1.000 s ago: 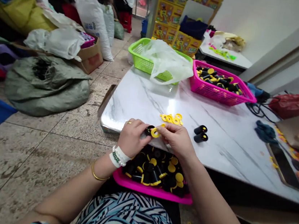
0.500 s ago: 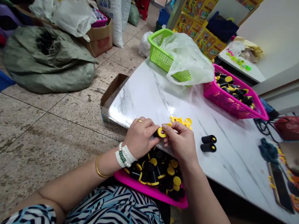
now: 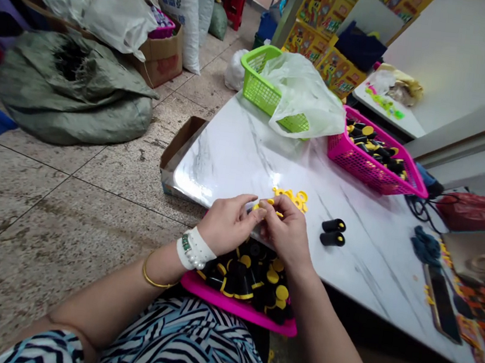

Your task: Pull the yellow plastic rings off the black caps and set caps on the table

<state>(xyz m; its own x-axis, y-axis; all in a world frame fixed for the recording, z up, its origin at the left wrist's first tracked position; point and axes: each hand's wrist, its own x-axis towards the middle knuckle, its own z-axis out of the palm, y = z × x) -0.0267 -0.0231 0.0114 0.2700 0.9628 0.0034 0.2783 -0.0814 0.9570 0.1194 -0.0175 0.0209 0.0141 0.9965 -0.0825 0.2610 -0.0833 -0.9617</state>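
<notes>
Over the near table edge, my left hand (image 3: 229, 222) curls its thumb and fingers round a small part with a yellow end (image 3: 257, 206), mostly hidden by the thumbs. My right hand (image 3: 288, 229) meets it from the other side, thumb and forefinger pinched on a small yellow piece (image 3: 279, 214), its shape largely covered. Just beyond the fingers lie several yellow rings (image 3: 300, 200). Two black tubes (image 3: 333, 238) with yellow centres rest to the right. Below my hands, a pink basket (image 3: 236, 307) holds many black and yellow parts (image 3: 240, 280).
On the white marbled table (image 3: 228, 150) stand a green basket (image 3: 260, 89) with a plastic bag (image 3: 309, 92) and a pink basket (image 3: 375, 177) of black-yellow parts. A phone (image 3: 443, 306) lies at right. A grey-green sack (image 3: 75, 102) and a cardboard box (image 3: 163, 54) sit on the floor.
The yellow-ended part in my left hand has turned, so its round ringed face no longer shows. Both hands stay together; my left wrist has rotated a little. The view has shifted slightly.
</notes>
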